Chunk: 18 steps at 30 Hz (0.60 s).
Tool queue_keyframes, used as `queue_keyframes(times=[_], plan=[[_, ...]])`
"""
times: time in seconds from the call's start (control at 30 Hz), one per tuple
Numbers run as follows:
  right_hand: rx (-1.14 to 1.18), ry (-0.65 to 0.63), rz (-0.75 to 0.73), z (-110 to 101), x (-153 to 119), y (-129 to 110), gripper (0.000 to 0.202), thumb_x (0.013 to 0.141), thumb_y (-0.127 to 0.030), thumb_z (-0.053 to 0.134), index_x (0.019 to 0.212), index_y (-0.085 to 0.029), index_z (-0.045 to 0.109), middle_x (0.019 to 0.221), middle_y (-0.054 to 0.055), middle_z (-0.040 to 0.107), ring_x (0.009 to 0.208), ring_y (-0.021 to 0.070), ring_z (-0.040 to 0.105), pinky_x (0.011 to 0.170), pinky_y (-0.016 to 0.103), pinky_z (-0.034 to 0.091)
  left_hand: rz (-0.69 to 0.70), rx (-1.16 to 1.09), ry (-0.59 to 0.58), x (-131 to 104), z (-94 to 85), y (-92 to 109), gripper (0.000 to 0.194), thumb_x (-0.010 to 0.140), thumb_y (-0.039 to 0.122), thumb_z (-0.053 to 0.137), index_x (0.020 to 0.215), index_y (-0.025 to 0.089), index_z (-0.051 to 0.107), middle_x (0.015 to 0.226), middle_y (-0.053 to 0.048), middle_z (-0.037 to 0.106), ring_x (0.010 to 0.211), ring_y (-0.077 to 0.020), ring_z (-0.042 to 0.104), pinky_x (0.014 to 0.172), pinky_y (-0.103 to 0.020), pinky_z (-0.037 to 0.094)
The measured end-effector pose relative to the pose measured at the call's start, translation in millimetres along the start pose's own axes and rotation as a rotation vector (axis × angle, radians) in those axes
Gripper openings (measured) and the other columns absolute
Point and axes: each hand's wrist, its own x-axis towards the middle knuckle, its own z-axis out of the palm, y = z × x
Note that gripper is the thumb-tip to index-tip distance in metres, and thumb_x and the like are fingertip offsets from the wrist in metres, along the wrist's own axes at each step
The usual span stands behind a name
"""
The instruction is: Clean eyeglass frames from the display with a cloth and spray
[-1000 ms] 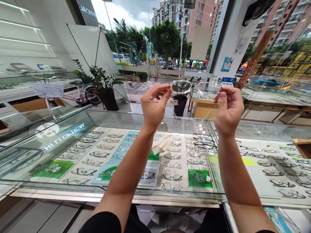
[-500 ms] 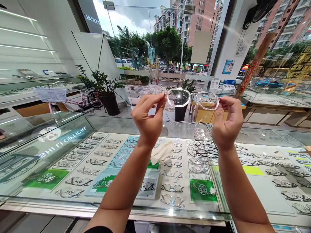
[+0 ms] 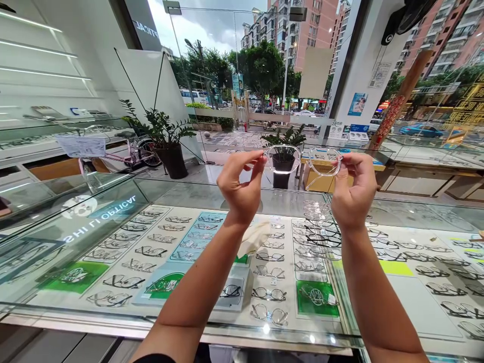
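Observation:
A pair of clear-framed eyeglasses (image 3: 285,173) is held up in front of me, above the glass display counter (image 3: 181,325). My left hand (image 3: 242,181) pinches its left end between thumb and fingers. On the other side, my right hand (image 3: 354,186) grips the right end by the rim, and one thin temple hangs down slantwise near it. Below my hands, a cream cloth (image 3: 254,238) lies crumpled on the counter. Beside my right forearm sits a cluster of stacked eyeglasses (image 3: 321,234).
Rows of eyeglasses (image 3: 269,293) fill the counter, with green display cards (image 3: 316,298) among them. Past it stand a potted plant (image 3: 172,156), a bicycle (image 3: 128,154) and glass doors facing a street. Another display case (image 3: 423,174) is at the right.
The eyeglasses have dipped slightly and tilted. My left hand has shifted a little right and down; my right hand has barely moved. Both keep hold of the eyeglasses.

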Motion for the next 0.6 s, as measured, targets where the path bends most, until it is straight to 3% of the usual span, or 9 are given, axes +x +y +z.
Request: queue_keyframes(times=[0.23, 0.6], plan=[[-0.085, -0.009, -0.058, 3, -2, 4, 0.013, 0.106, -0.029, 0.058, 0.111, -0.022, 0.067, 0.1, 0.005, 0.072, 0.09, 0.0205, 0.069, 0.079, 0.037, 0.055, 0.006, -0.017, 0.011, 3, 0.1, -3, 0.01, 0.098, 0.023, 0.076, 0.105, 0.028, 0.082, 0.096, -0.002, 0.08, 0.086, -0.0154, 0.073, 0.068, -0.029, 0.055], [-0.183, -0.026, -0.146, 7, -2, 9, 0.013, 0.104, -0.022, 0.057, 0.107, -0.022, 0.07, 0.096, 0.004, 0.069, 0.085, 0.0197, 0.064, 0.076, 0.036, 0.052, -0.159, -0.039, -0.048, -6, 5.5, -28, 0.01, 0.097, 0.03, 0.078, 0.104, 0.025, 0.083, 0.096, -0.003, 0.082, 0.083, -0.0148, 0.076, 0.071, -0.028, 0.06]])
